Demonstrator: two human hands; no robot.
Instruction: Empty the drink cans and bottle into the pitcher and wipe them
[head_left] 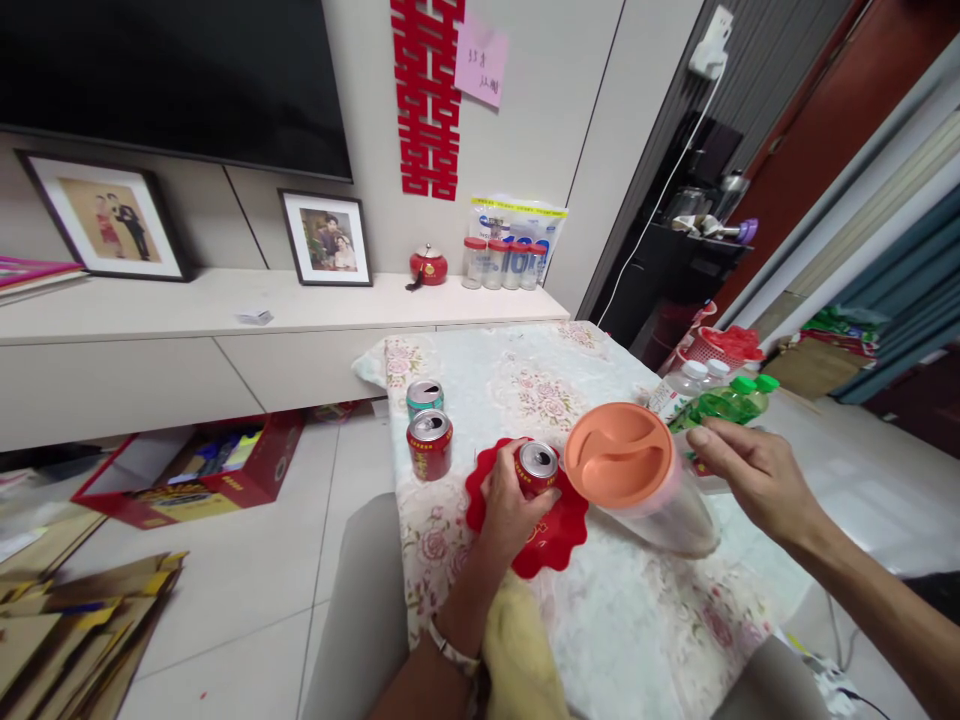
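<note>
Head view: I have my left hand (511, 512) curved around a red can (538, 462) over the red scalloped mat (566, 540), fingers bent along its left side and thumb across its near side, the gap closed to the can's width. Its top sits exposed between them; I cannot tell whether its base touches the mat. Just right of it leans the clear pitcher (675, 522), its orange lid (619, 455) facing up. My right hand (757, 480) is beside the pitcher's right side, fingers curled in; whether they grip a handle, I cannot tell. Another red can (430, 455) and a teal can (425, 395) stand left of the mat.
</note>
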